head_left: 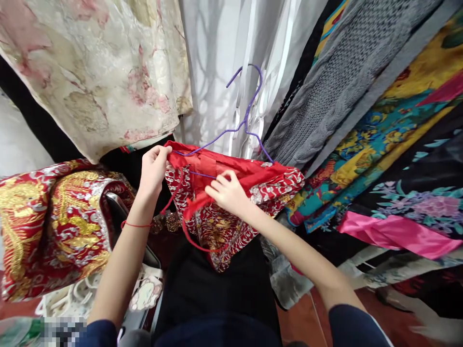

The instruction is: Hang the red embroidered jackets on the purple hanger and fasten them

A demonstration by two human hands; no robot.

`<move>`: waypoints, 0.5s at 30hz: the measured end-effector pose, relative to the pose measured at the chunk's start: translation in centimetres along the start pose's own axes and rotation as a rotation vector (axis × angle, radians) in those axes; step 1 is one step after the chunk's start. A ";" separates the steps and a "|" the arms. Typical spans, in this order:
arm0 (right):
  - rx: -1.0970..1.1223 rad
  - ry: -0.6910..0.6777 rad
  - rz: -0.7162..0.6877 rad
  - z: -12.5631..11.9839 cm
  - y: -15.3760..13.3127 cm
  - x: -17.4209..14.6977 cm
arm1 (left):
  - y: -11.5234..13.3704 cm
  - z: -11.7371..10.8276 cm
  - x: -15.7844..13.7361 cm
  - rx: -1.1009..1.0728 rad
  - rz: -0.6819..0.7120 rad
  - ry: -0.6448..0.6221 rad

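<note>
A red garment with silver and gold embroidery and a plain red lining hangs in front of me. Inside its top edge sits a purple wire hanger, hook upward; part of the lower bar shows between my hands. At the garment's upper left corner, my left hand pinches the red cloth near the hanger's end. My right hand is closed on the red lining near the middle, fingertips beside the hanger's lower bar. A thin red cord loops down from the cloth.
More red and gold embroidered cloth lies at the left, above white hangers. A cream floral garment hangs upper left. White curtain is behind. A grey knit and a black floral garment hang at the right.
</note>
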State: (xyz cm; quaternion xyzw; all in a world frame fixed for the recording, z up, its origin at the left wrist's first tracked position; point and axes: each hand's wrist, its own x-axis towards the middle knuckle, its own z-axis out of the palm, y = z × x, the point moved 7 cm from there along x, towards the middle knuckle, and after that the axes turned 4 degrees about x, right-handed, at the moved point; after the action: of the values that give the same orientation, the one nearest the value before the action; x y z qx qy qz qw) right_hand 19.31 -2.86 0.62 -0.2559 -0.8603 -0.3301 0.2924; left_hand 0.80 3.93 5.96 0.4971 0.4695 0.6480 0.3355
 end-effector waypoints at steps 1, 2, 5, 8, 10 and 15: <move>0.030 -0.011 0.070 0.5 1.0 1.8 | 0.0 -0.2 0.0 0.010 -0.036 -0.019; 0.055 -0.019 0.142 0.9 2.1 3.3 | 0.1 -0.5 0.0 0.013 -0.063 -0.035; 0.104 -0.023 0.236 1.6 4.1 6.2 | 0.4 -1.0 0.2 0.021 -0.074 -0.059; 0.141 -0.028 0.179 2.1 3.5 7.2 | 0.7 -0.9 0.4 0.047 -0.033 -0.090; 0.168 -0.053 0.123 2.3 2.5 7.6 | 0.8 -0.7 0.4 0.053 -0.002 -0.105; 0.133 -0.211 0.279 2.1 2.4 9.1 | 1.8 -1.1 -0.2 0.104 0.161 -0.075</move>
State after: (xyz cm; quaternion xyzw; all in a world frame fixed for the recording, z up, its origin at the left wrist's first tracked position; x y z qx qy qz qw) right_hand 13.71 2.45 6.46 -0.3859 -0.8624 -0.2000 0.2594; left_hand -0.12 2.85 7.54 0.5738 0.4483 0.6286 0.2732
